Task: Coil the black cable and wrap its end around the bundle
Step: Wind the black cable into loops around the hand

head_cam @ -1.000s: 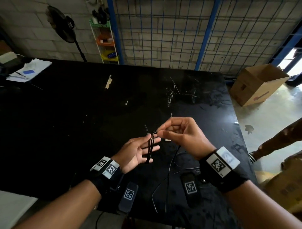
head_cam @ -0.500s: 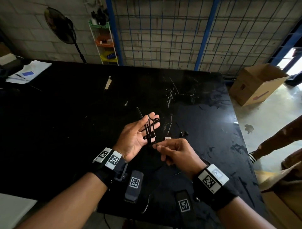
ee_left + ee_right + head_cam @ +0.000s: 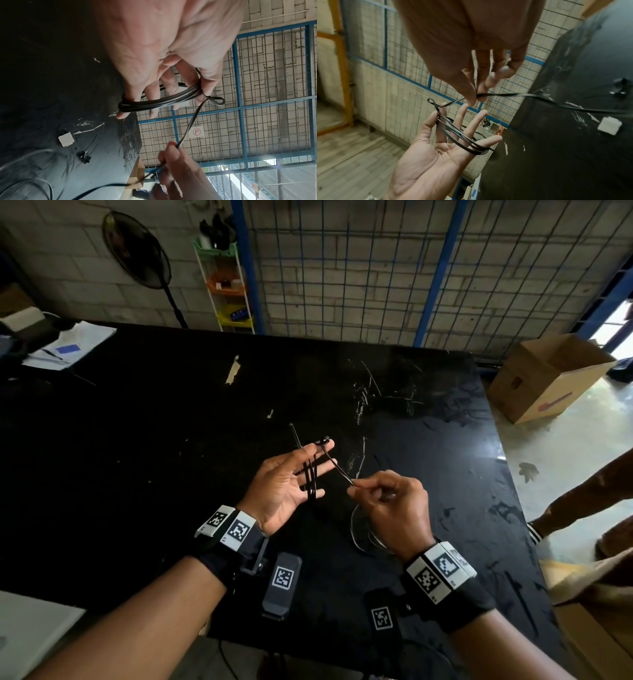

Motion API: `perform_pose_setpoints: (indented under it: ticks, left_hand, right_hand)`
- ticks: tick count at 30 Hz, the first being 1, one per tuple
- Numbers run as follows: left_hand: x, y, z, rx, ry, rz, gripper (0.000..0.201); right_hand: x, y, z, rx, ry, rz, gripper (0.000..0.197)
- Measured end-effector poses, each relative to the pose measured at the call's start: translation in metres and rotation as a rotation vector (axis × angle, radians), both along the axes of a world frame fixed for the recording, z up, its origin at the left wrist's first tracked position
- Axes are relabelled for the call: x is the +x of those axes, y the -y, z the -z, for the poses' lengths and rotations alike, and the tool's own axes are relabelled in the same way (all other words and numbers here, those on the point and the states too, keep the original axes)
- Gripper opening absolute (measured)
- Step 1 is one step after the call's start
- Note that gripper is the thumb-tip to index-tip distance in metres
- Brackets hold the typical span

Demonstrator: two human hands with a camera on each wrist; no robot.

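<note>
A large matte-black scratched tabletop [image 3: 144, 440] fills the scene, and everything else lies relative to it. Off its far right corner a brown cardboard box [image 3: 548, 378] sits on the floor; on its far left corner lies a white sheet of paper [image 3: 73, 345].

Above the near middle of the table, the left hand [image 3: 284, 487] is held palm up with fingers straight and spread, serving as a former: several turns of the thin black cable [image 3: 311, 477] run round its fingers. The right hand [image 3: 390, 508], just right of it, pinches the running cable between thumb and fingertips [image 3: 471, 94], the other fingers curled.

Half a second ago the right hand was low at the heel of the coil; now it has swung out to the right, drawing the strand off the index fingertip, where a small kinked loop [image 3: 217, 100] shows. Another turn is evidently being laid. Slack cable [image 3: 363, 537] still lies on the table under the right wrist, so coiling is probably unfinished and the end-wrap not yet begun.
</note>
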State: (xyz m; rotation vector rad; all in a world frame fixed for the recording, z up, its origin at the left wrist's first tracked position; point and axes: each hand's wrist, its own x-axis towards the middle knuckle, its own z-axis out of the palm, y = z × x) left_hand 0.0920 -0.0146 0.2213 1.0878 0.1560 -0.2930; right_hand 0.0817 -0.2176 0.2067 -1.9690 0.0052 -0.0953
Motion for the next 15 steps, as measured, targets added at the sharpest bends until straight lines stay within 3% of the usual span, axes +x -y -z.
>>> perform_pose_setpoints:
  ticks: [7,10,15]
  left_hand:
    - [-0.002,0.001,-0.004,0.080,0.035,-0.050,0.032]
    - [-0.001,0.001,-0.003,0.124,0.051,-0.107,0.021]
    - [-0.004,0.005,0.000,0.186,0.030,-0.171,0.023]
  right_hand:
    - [-0.007,0.001,0.000,-0.053,0.091,-0.007,0.019]
    - [-0.009,0.004,-0.002,-0.061,0.140,0.053,0.021]
    - [-0.014,0.008,-0.004,-0.062,0.203,0.049,0.027]
